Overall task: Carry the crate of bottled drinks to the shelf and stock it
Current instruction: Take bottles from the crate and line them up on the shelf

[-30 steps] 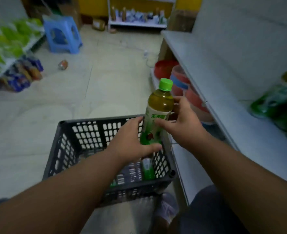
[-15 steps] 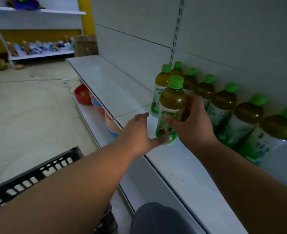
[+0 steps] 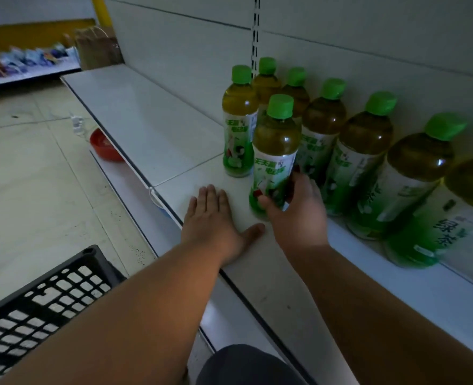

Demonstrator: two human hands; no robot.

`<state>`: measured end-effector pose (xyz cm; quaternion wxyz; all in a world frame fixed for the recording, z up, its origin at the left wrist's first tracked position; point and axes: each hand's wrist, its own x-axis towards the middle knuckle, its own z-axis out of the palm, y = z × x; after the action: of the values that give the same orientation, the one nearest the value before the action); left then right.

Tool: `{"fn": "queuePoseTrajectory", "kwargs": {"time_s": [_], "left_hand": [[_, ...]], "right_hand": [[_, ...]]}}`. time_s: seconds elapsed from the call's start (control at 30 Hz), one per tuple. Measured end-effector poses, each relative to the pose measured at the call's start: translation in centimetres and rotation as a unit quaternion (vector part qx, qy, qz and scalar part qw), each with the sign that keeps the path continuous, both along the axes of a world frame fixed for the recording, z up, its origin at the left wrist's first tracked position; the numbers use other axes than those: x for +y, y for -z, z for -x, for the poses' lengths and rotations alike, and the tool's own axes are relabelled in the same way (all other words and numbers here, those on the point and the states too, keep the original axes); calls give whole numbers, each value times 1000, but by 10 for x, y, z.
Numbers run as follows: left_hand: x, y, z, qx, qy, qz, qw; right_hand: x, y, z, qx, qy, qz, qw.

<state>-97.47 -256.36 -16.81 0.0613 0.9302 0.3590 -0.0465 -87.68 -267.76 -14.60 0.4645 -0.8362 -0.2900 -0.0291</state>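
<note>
1. The crate (image 3: pixel 43 304) sits on the floor at 8 o'clock, close enough to reach for more stock.
2. The left hand (image 3: pixel 215 223) lies flat and empty on the shelf (image 3: pixel 146 118), seemingly for balance.
3. The right hand (image 3: pixel 296 212) curls around the bottle (image 3: pixel 275 157) low down, setting it upright.
4. Other bottles (image 3: pixel 363 162) line the back at 1 o'clock, so this one starts a front row.

A white shelf (image 3: pixel 146 126) is carrying a group of green-capped bottles (image 3: pixel 321 126) standing upright against its back panel, with one bottle (image 3: pixel 274 154) standing in front of them. A left hand (image 3: pixel 213 220) is lying flat on its front edge. A black crate (image 3: pixel 43 298) is sitting on the pale tiled floor (image 3: pixel 35 190) beside it.
</note>
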Motion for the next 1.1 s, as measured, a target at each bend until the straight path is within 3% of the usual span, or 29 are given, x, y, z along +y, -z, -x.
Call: {"fn": "queuePoseTrajectory", "kwargs": {"time_s": [0.57,0.73,0.83,0.9,1.0,1.1], "left_hand": [[1,2,1,-5,8,4,1000],[7,-8,0,18,22,32,999],[11,-31,22,-39,33,71,996],[11,-43,55,-93,38,44,994],[4,-53,122,-120,22,8,993],[-4,-63,200,-116,-42,0,992]], "right_hand": [[45,-16,-33,-31,10,105,994],[40,-13,-31,4,-1,78,997],[19,-16,-14,-28,-9,31,999],[7,-22,8,-75,-40,33,996],[4,-37,53,-91,-162,109,977],[17,-56,113,-123,-303,217,920]]}}
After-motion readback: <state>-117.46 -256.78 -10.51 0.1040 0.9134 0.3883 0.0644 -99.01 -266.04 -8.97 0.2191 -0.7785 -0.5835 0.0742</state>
